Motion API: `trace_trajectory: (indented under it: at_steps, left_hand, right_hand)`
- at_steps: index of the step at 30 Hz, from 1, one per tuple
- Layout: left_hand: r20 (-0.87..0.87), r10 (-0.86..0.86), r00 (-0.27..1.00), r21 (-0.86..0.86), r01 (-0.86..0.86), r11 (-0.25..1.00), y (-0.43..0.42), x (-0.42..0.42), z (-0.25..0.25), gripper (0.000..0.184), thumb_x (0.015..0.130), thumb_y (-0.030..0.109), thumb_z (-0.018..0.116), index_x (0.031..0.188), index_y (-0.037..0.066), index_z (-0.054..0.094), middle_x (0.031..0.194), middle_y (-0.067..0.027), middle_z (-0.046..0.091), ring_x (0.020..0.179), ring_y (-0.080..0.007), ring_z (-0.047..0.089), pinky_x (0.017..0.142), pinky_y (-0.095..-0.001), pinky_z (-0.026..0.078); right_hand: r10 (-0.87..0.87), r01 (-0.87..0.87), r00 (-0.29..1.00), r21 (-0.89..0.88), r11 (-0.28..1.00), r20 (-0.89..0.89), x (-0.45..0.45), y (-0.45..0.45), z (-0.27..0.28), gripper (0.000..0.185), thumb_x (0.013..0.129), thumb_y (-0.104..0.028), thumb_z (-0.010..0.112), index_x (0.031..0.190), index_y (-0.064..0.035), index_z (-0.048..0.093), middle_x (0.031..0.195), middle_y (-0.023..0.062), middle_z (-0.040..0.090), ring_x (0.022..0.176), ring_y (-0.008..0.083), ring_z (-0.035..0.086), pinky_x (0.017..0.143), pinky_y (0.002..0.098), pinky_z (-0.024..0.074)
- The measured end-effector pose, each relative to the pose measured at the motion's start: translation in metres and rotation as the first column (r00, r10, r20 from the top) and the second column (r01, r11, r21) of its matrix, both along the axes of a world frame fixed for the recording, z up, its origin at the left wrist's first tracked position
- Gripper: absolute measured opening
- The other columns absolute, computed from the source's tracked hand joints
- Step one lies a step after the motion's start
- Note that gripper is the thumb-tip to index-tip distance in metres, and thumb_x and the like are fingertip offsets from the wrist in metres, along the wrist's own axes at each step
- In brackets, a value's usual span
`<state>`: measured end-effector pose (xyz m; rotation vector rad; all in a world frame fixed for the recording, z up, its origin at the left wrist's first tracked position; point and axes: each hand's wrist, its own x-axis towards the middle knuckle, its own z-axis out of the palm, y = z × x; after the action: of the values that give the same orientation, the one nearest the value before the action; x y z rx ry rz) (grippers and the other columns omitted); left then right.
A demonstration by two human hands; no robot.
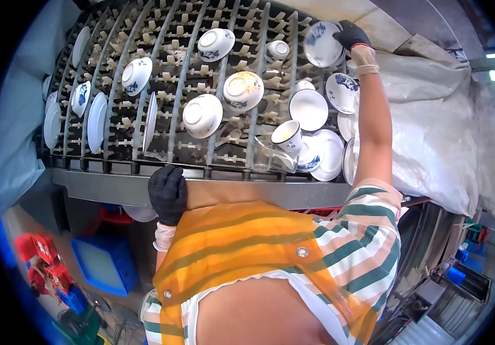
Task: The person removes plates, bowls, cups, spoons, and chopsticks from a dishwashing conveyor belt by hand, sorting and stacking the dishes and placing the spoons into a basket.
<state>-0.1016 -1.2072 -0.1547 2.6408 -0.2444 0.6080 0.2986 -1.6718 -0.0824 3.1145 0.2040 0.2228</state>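
My right hand (352, 35), in a black glove, reaches to the far right of the conveyor. Its fingers are closed at the rim of a white plate with blue decoration (321, 45). Below that lie a blue-patterned dish (342, 92), a white bowl (308, 110), a tilted cup (286, 135) and several stacked plates (331, 155). My left hand (168, 192), also black-gloved, rests with bent fingers on the steel front edge (109, 187) of the conveyor. No dish shows in it.
Upturned bowls (202, 116) and upright plates (97, 122) sit among the pegs of the conveyor (193, 86). Clear glasses (262, 158) stand near its front. Plastic sheeting (431, 132) hangs at the right. A blue crate (103, 261) is on the floor at the lower left.
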Motion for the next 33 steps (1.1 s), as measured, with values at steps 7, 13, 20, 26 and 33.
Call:
trace_trajectory:
  at_steps: [7, 13, 20, 26, 33]
  left_hand:
    - [-0.022, -0.008, 1.0, -0.013, 0.008, 1.0, -0.014, -0.001, 0.005, 0.025, 0.073, 0.006, 0.064, 0.098, 0.005, 0.064, 0.098, -0.0133, 0.061, 0.093, -0.0324, 0.057, 0.083, -0.0424, 0.043]
    - [-0.041, 0.004, 0.999, -0.029, -0.005, 1.0, -0.026, 0.005, 0.008, 0.022, 0.072, 0.006, 0.065, 0.094, 0.006, 0.064, 0.095, -0.0121, 0.061, 0.089, -0.0312, 0.058, 0.078, -0.0416, 0.044]
    - [-0.147, -0.287, 0.947, -0.275, 0.239, 0.931, -0.083, 0.049, 0.018, 0.029, 0.072, 0.009, 0.066, 0.101, 0.006, 0.063, 0.102, -0.0129, 0.06, 0.094, -0.033, 0.057, 0.083, -0.0396, 0.045]
    - [-0.205, -0.457, 0.865, -0.051, 0.457, 0.888, -0.13, 0.078, 0.024, 0.055, 0.066, 0.021, 0.074, 0.115, 0.009, 0.054, 0.111, -0.0119, 0.054, 0.103, -0.0323, 0.053, 0.089, -0.0428, 0.042]
    - [-0.306, -0.313, 0.899, -0.163, 0.275, 0.948, -0.166, 0.057, -0.012, 0.086, 0.064, 0.033, 0.077, 0.135, 0.008, 0.033, 0.112, -0.0193, 0.048, 0.101, -0.0347, 0.051, 0.081, -0.0458, 0.043]
  right_hand:
    - [0.402, -0.261, 0.861, 0.409, 0.874, -0.311, -0.061, 0.029, -0.03, 0.056, 0.071, -0.037, 0.075, 0.114, -0.0033, 0.06, 0.108, 0.0185, 0.063, 0.103, 0.0318, 0.058, 0.091, 0.0386, 0.0444]
    - [0.614, -0.547, 0.692, 0.279, 0.789, -0.38, -0.153, 0.023, -0.079, 0.038, 0.067, -0.025, 0.075, 0.1, -0.0077, 0.067, 0.093, 0.0146, 0.066, 0.085, 0.0287, 0.064, 0.079, 0.0364, 0.0493]
    - [0.323, -0.37, 0.906, 0.142, 0.918, 0.272, -0.19, 0.059, -0.037, 0.034, 0.076, -0.019, 0.069, 0.108, -0.0109, 0.064, 0.101, 0.011, 0.066, 0.087, 0.0286, 0.064, 0.08, 0.0366, 0.0496]
    - [0.568, -0.466, 0.814, 0.446, 0.764, -0.124, -0.26, 0.101, -0.053, 0.039, 0.074, -0.024, 0.073, 0.11, -0.0139, 0.064, 0.095, 0.0115, 0.067, 0.084, 0.0281, 0.065, 0.078, 0.0376, 0.0495]
    - [0.433, 0.121, 0.866, 0.945, 0.304, -0.25, -0.245, 0.102, -0.068, 0.034, 0.077, -0.019, 0.068, 0.109, -0.0079, 0.064, 0.103, 0.0145, 0.065, 0.089, 0.0286, 0.063, 0.077, 0.0355, 0.0511]
